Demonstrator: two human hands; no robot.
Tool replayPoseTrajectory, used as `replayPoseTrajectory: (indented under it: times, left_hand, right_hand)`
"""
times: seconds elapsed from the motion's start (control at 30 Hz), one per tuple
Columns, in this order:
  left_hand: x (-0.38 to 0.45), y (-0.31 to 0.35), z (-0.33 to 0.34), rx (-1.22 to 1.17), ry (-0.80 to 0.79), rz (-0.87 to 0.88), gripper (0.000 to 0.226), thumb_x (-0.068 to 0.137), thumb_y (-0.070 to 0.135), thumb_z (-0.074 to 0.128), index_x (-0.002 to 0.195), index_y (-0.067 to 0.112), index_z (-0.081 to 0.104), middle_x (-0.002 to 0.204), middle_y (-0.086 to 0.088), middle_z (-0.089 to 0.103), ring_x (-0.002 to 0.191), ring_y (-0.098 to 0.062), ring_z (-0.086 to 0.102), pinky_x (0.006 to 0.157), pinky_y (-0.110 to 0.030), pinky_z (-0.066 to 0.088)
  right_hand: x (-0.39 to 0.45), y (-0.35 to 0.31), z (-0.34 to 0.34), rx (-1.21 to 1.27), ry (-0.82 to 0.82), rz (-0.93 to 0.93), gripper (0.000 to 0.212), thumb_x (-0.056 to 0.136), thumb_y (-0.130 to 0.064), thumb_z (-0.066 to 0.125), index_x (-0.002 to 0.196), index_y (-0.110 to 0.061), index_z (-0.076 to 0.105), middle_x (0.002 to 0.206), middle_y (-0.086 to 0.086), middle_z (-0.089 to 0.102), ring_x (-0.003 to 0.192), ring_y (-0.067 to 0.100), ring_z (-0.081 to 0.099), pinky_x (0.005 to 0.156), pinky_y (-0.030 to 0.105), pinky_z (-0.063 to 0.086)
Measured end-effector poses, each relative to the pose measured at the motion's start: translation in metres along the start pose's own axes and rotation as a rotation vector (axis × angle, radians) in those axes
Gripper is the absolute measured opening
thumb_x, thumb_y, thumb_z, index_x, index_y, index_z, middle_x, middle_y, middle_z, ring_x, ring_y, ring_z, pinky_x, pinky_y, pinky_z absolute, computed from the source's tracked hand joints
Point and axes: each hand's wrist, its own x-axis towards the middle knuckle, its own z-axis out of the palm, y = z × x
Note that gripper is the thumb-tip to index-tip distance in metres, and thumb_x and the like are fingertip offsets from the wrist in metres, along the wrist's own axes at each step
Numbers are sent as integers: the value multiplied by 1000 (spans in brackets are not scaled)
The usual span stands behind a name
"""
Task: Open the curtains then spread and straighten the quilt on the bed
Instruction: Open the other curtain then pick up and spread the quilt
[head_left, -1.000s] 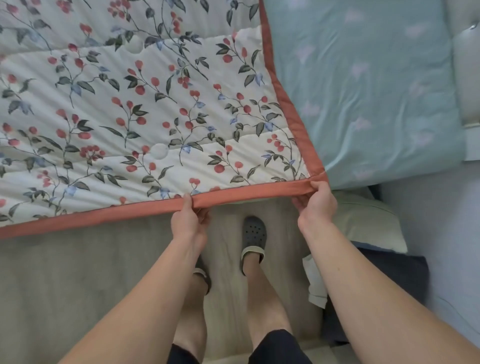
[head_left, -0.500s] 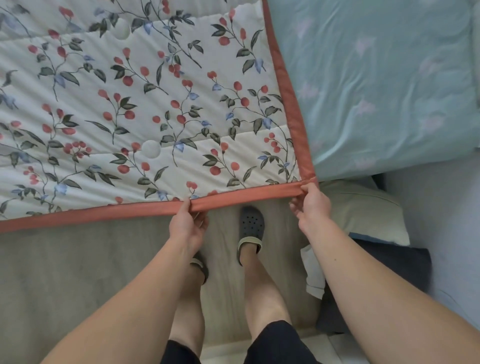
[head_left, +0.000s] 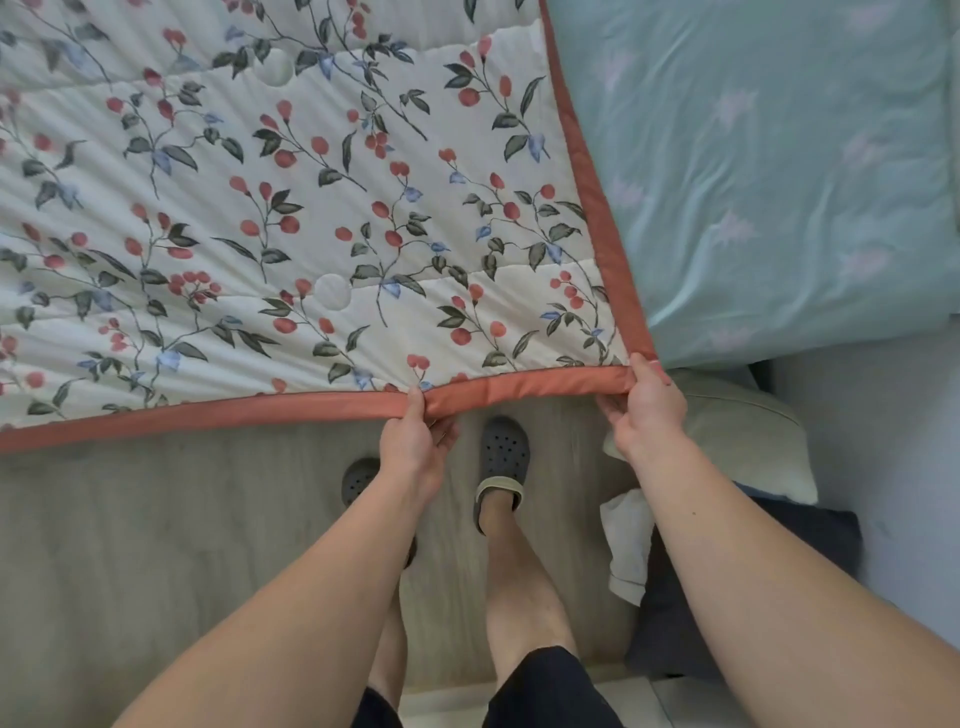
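Fingers of both hands pinch the rust-red border of the quilt (head_left: 291, 218), thumbs on top and the other fingers curled beneath the hem. That quilt, white with red berries and dark leaves, is the biggest thing in view; it stretches away from the person over the bed, and its near hem hangs out past the mattress above the wooden floor (head_left: 156, 545).

Beside the quilt's right edge lies bare bed sheet (head_left: 769, 182), pale green, still uncovered. The border's long axis along the near hem runs left to right, rising slightly toward the right corner.

Just below that corner sit a pale pillow (head_left: 748, 441) and a dark cushion (head_left: 800, 545) on the floor.

The right hand (head_left: 644, 402) holds the quilt's very corner; the left hand (head_left: 415, 441) holds the hem a little way inboard. Judging by the bare sheet, the coming move is probably a pull toward the right, and the right hand, nearer that side, would lead it.
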Motion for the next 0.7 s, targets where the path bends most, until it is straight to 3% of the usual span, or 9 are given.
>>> replayPoseTrajectory:
  times: [0.17, 0.5, 0.7]
  left_hand:
    - [-1, -8, 20, 53, 11, -50, 27, 107, 35, 57, 116, 9, 64, 102, -8, 74, 87, -21, 73, 72, -34, 58]
    - [0, -41, 25, 159, -15, -73, 33, 106, 36, 60, 122, 9, 66, 118, -11, 77, 106, -24, 75, 84, -36, 57]
    - [10, -61, 18, 208, -80, -300, 33, 102, 42, 64, 124, 18, 65, 99, -2, 82, 107, -20, 74, 79, -36, 54]
  right_hand:
    - [17, -40, -31, 28, 18, -80, 7, 101, -15, 69, 106, -20, 68, 106, 6, 77, 94, 21, 76, 76, 43, 64]
    - [43, -39, -66, 11, 44, -56, 13, 102, -17, 70, 114, -18, 68, 111, 8, 75, 100, 24, 74, 75, 46, 64]
    - [59, -23, -88, 25, 87, -36, 5, 104, -19, 67, 108, -23, 67, 114, 7, 73, 104, 23, 73, 77, 46, 63]
